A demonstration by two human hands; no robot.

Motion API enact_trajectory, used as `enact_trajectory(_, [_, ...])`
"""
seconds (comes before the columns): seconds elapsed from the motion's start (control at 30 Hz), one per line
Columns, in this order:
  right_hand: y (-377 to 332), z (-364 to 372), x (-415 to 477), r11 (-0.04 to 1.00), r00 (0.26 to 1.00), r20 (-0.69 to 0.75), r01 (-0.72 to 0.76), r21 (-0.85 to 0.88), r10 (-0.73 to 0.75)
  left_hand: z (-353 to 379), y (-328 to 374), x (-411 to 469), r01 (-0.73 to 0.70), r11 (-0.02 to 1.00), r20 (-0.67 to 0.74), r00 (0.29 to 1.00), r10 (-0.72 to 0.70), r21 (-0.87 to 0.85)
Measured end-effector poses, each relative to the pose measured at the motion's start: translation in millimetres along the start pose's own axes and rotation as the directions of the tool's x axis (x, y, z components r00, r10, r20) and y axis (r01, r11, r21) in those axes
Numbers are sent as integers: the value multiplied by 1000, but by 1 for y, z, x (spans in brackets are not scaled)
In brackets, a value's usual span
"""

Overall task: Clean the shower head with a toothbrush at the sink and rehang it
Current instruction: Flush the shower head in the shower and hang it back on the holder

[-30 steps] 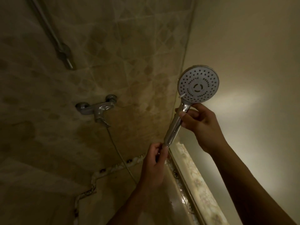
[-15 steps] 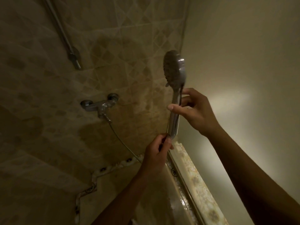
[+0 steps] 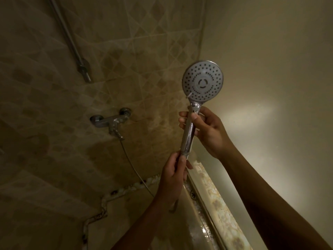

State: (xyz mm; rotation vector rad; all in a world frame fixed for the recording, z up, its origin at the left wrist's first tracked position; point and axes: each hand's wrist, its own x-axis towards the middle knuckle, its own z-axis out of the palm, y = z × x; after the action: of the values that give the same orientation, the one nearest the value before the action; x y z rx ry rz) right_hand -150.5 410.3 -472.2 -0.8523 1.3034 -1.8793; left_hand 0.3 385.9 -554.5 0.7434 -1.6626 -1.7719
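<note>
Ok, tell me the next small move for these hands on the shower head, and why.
Probably a twist at the hose joint. The left hand pinches the connector at the base of the handle. The right hand grips that handle below the shower head. The hose hangs from the mixer tap. Loosening or tightening, I cannot tell.

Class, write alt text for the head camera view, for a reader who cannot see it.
Two hands hold a chrome shower head upright before a dim tiled wall, nozzle face toward the camera: the right hand grips the upper handle, the left hand its base. A hose runs from the mixer tap towards the left hand.
</note>
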Motion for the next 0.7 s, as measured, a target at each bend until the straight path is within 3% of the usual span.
enact_trajectory(0.1, [-2,2,-1,999,999,-30,16,-32,-17,4,-1,-1,10,999,-21,1000,-10,-38])
enact_trajectory(0.33, [-7,7,-4,955,979,-155,81,-284,-130,2,-1,-1,-29,999,-53,998,30,20])
enact_trajectory(0.43, [-4,8,-7,941,990,-78,87,-327,-119,0,0,0,-38,999,-66,997,39,24])
enact_trajectory(0.57, [-11,-2,-8,984,996,85,-7,-180,23,-5,2,4,-51,999,-86,995,52,9])
enact_trajectory(0.7, [-13,-2,-6,955,997,74,17,-297,5,-6,0,2,-87,996,-61,994,88,17])
